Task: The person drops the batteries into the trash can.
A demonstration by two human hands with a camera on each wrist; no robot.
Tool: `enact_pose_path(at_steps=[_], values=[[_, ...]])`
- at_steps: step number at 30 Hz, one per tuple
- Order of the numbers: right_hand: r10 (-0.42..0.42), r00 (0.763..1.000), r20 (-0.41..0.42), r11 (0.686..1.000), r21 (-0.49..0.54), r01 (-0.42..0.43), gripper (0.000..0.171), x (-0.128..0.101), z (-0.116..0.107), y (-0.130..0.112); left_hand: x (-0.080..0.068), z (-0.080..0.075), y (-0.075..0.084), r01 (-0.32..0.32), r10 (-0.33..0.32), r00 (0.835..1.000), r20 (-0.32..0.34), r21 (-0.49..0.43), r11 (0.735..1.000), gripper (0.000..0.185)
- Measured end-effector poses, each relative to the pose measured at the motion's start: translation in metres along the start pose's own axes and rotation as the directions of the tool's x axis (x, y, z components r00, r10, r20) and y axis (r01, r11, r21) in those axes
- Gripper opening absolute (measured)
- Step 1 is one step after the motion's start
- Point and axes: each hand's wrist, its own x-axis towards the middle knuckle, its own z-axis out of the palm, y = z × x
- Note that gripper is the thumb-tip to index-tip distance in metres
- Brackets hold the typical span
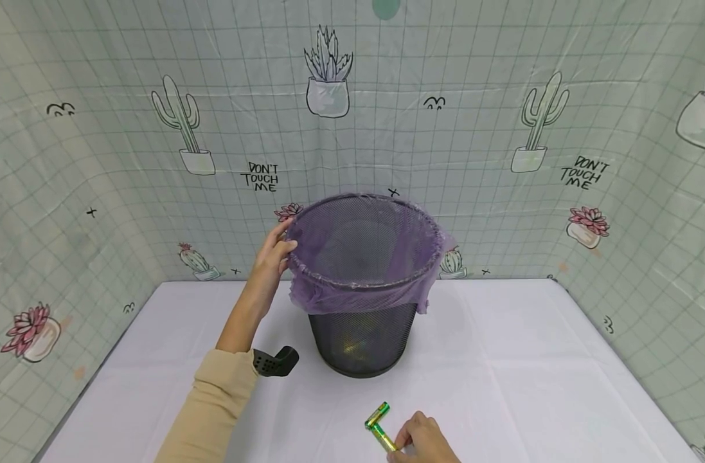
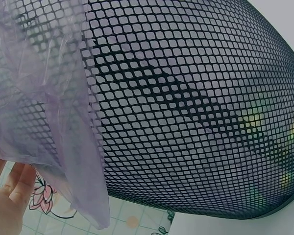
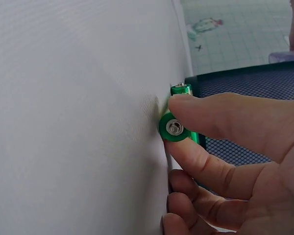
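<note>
Cactus-printed sheeting backs a white worktop [image 1: 502,360]. Left of centre, the left hand [image 1: 274,254] grips the rim of a black mesh bin [image 1: 360,341] lined with a purple bag [image 1: 358,292]. Lower right, the right hand [image 1: 424,440] pinches one of two green batteries [image 1: 380,426].

A white surface [image 1: 502,360] is lying under a cactus-printed grid backdrop [image 1: 445,128]; 1 black clip-like piece [image 1: 276,361] is resting near the sleeve.

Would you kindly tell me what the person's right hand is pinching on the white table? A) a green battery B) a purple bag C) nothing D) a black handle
A: the right hand pinches a green battery between thumb and forefinger; a second battery lies beside it.
</note>
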Motion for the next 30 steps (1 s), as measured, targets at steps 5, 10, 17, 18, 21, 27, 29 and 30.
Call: enact_pose_path(at_steps=[5,10,17,18,21,27,29,30], values=[[0.008,1.000,-0.012,1.000,0.007,-0.008,0.013,0.000,0.000,0.000,0.000,0.000,-0.001,0.010,-0.010,1.000,0.000,0.004,1.000,0.059],[0.024,1.000,-0.015,0.998,0.059,-0.023,0.012,-0.002,-0.004,-0.002,0.000,0.000,0.000,0.006,-0.006,1.000,0.000,0.003,1.000,0.059],[-0.146,0.988,-0.044,0.988,0.051,0.149,0.014,-0.007,-0.024,-0.007,0.000,0.000,-0.001,0.002,-0.002,1.000,0.002,0.007,1.000,0.058],[-0.171,0.984,-0.055,0.984,0.047,0.173,0.015,-0.008,-0.028,-0.009,0.000,0.000,-0.001,0.003,-0.003,1.000,0.002,0.008,1.000,0.058],[-0.235,0.965,-0.118,0.971,0.021,0.239,0.014,-0.013,-0.041,-0.018,0.000,0.000,0.000,0.007,-0.007,1.000,0.000,0.008,1.000,0.058],[-0.355,0.879,-0.319,0.935,-0.094,0.343,0.003,-0.021,-0.069,-0.045,0.000,0.000,0.000,0.007,-0.007,1.000,0.000,0.015,1.000,0.057],[-0.394,0.839,-0.376,0.919,-0.140,0.369,0.005,-0.023,-0.079,-0.054,0.000,0.000,0.000,0.007,-0.007,1.000,-0.002,0.014,1.000,0.057],[-0.419,0.816,-0.398,0.908,-0.166,0.384,0.007,-0.024,-0.084,-0.058,0.000,0.000,0.000,0.007,-0.007,1.000,-0.003,0.013,1.000,0.057]])
